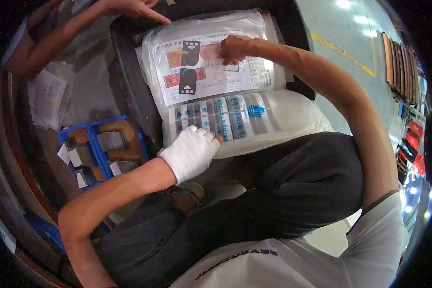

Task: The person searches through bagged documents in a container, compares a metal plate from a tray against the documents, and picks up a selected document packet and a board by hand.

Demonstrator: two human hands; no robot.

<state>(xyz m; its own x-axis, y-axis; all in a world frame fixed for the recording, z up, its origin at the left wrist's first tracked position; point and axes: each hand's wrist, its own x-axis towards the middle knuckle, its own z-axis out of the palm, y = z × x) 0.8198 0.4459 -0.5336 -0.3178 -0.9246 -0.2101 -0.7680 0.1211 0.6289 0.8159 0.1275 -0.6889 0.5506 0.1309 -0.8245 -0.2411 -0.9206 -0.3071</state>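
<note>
Black surface (293, 29) under plastic packaging (302, 113)
Clear and crinkled, the packaging lies directly on it, blue-printed in its nearer part.

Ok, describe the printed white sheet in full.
The white sheet looks like rectangular paper, covered in mostly Chinese print, with boxed areas and patches of red plus some yellow-green. It lies fairly flat, slightly askew, at the clear-plastic-wrapped bundle; whether it sits on or under the film is unclear. Two flat dark pieces with cutouts lie over it, one above the other. The right hand covers part of its right side.
</note>
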